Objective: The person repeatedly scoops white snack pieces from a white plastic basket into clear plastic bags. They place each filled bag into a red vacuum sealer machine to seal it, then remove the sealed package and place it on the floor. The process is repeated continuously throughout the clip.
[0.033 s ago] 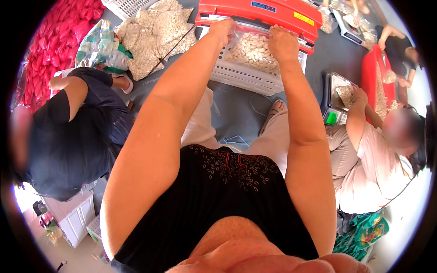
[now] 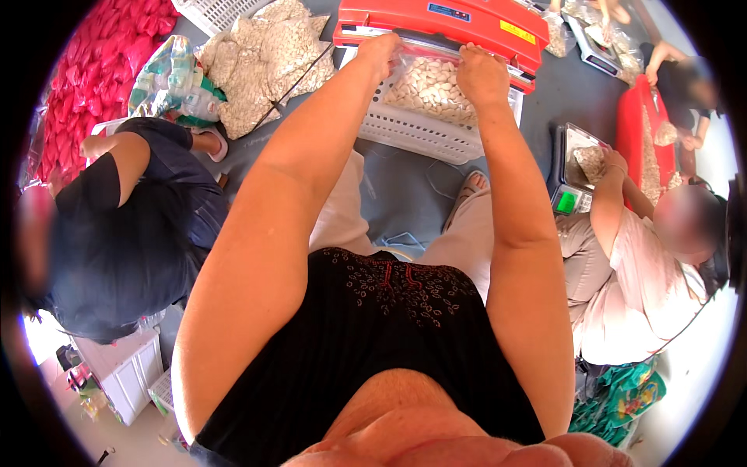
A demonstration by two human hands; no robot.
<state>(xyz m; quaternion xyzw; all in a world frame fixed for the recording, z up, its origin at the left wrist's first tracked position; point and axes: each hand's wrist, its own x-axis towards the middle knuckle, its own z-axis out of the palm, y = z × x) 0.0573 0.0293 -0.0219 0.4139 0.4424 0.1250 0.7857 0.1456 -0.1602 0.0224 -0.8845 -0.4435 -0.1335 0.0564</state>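
"Bag (image 2: 430, 87) first, please: where did it lie?"

"Clear plastic, filled with pale, flattish pieces (image 2: 424, 95), it lay between the left grip (image 2: 379, 56) and the right grip (image 2: 484, 75), over a white perforated crate (image 2: 420, 134)."

"What was each grip doing?"

"The left appeared to pinch the bag's upper left corner; the right held its upper right, with the thumb hidden from view. Just beyond both sat a red machine (image 2: 459, 29), the bag's mouth at its near edge."

"What did doing it well seem to call for?"

"An even outward pull from both grips, I judged, so the mouth lay flat, uncreased and straight along that edge. The load probably needed support below the grips, with no pieces near the mouth, and fingertips needed to keep to the corners."
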